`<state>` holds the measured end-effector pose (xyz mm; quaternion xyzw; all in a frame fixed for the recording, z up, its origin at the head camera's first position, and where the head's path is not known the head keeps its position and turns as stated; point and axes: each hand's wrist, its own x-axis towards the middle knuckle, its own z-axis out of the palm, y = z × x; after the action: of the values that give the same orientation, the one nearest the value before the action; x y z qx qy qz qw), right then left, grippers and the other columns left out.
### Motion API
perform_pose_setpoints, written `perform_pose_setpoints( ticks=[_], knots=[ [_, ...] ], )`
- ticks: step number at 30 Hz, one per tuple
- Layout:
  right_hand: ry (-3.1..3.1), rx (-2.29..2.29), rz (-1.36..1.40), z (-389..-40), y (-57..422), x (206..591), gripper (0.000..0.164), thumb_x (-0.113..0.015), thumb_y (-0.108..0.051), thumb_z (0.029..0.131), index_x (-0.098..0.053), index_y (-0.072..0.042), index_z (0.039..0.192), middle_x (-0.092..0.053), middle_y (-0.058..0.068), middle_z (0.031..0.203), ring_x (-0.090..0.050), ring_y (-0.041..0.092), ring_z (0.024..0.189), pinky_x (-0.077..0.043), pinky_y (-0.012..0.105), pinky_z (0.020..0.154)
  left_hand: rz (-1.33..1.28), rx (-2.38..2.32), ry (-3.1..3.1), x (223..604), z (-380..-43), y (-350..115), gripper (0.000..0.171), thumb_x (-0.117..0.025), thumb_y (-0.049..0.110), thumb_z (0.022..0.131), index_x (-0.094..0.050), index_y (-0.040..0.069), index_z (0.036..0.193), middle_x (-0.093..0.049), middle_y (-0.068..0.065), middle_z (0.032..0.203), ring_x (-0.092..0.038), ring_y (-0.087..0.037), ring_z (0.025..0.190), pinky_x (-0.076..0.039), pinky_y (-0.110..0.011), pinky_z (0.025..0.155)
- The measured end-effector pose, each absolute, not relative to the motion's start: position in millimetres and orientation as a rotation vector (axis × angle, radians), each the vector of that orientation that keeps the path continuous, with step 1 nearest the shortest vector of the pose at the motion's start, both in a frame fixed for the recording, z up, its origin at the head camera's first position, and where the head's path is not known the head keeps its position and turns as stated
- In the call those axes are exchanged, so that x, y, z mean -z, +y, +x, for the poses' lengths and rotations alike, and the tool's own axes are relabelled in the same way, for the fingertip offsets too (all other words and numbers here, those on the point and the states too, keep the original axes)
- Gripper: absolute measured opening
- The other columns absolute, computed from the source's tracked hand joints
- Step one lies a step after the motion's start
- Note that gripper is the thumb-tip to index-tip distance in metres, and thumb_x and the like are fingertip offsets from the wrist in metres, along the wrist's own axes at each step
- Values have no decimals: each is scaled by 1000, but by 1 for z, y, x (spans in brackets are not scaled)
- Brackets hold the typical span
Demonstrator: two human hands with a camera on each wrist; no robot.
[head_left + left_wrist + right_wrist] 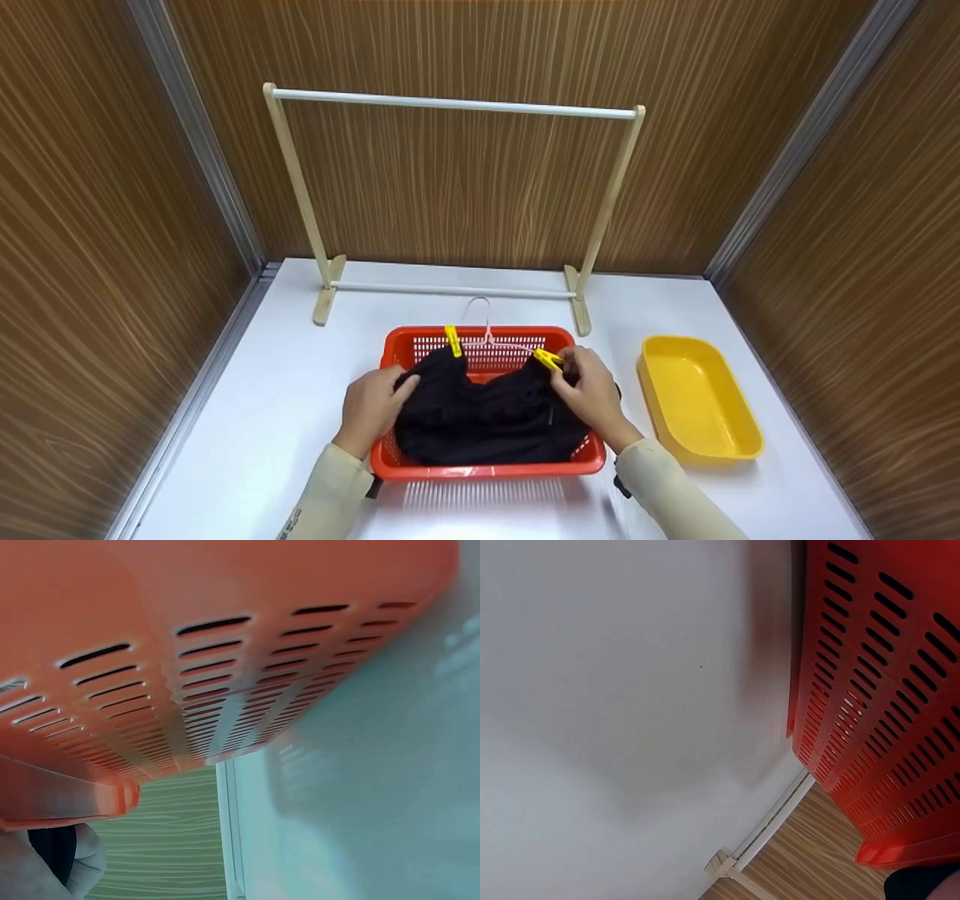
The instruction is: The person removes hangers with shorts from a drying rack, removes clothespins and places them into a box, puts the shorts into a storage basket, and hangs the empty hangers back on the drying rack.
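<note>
A black garment (480, 420) lies in the red basket (487, 472), hung on a pink hanger (489, 337) whose hook rises over the far rim. One yellow clothespin (454, 341) stands on the garment's left shoulder. My right hand (595, 390) pinches the handle end of a second yellow clothespin (547, 358) at the right shoulder. My left hand (373, 405) pinches the garment's left edge between thumb and fingers, over the basket rim. The left wrist view shows those fingers (88, 859) with black cloth between them. Mostly basket wall fills the right wrist view.
A drying rack (454, 102) with wooden uprights and white bars stands behind the basket. To the right, a yellow tray (694, 397) sits on the white table (247, 420). Wood-patterned panels (450, 187) enclose the table at the back and sides.
</note>
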<state>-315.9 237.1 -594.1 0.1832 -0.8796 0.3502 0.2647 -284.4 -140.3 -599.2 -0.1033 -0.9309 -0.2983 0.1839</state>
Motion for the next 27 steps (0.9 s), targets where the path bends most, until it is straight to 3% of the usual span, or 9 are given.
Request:
perform_pose_setpoints(
  ticks=[27],
  knots=[
    [-2395, -955, 445, -314, 235, 597, 20, -75, -13, 84, -64, -12, 100, -53, -5, 82, -48, 11, 74, -42, 31, 67, -248, 800, -2646, 599, -288, -140, 29, -68, 39, 99, -64, 19, 78, -57, 5, 67, -55, -16, 65, -44, -35, 65]
  ],
)
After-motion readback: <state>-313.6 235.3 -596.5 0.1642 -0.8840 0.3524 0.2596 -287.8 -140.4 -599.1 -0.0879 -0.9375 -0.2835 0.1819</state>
